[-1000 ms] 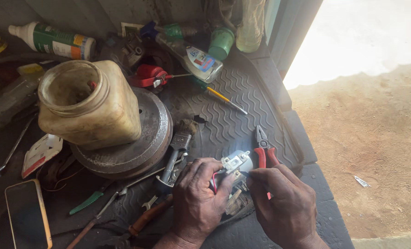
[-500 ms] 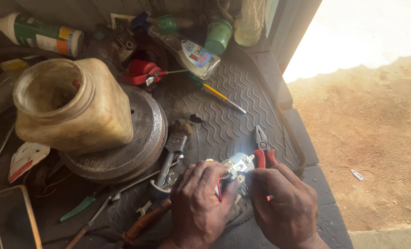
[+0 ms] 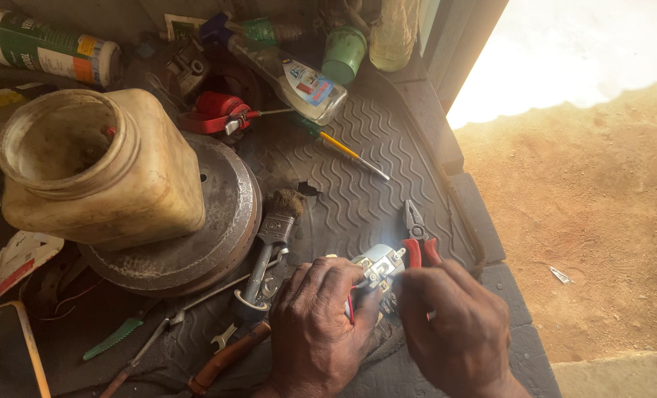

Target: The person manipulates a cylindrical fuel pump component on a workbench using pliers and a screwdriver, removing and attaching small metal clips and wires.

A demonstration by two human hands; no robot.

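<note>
- Spreading across nearly the whole floor is the ribbed rubber mat (image 3: 358, 184), its raised right edge ending at a step down to bare orange dirt (image 3: 601, 221); that side is the only open ground.
- Crowding the left half, a grimy cream plastic jar (image 3: 100, 177) lies tipped on a round metal drum (image 3: 210, 228), leaving just a narrow strip of mat free between drum and edge.
- Along the back, a bottle (image 3: 306, 81) and a green cup (image 3: 343, 51) stand packed together; a phone (image 3: 8, 354) is cut off at the lower left corner.
- The left hand (image 3: 321, 324) is curled closed around a small silvery metal part (image 3: 378, 267), low on the mat near the right edge; a red bit shows under the fingers.
- The right hand (image 3: 457, 328) is blurred, fingertips bunched at the part; whether it pinches anything I cannot tell.
- Red-handled pliers (image 3: 419, 239) lie just behind the part, partly hidden.
- A worn brush (image 3: 277, 221) and a yellow screwdriver (image 3: 343, 151) lie apart.
</note>
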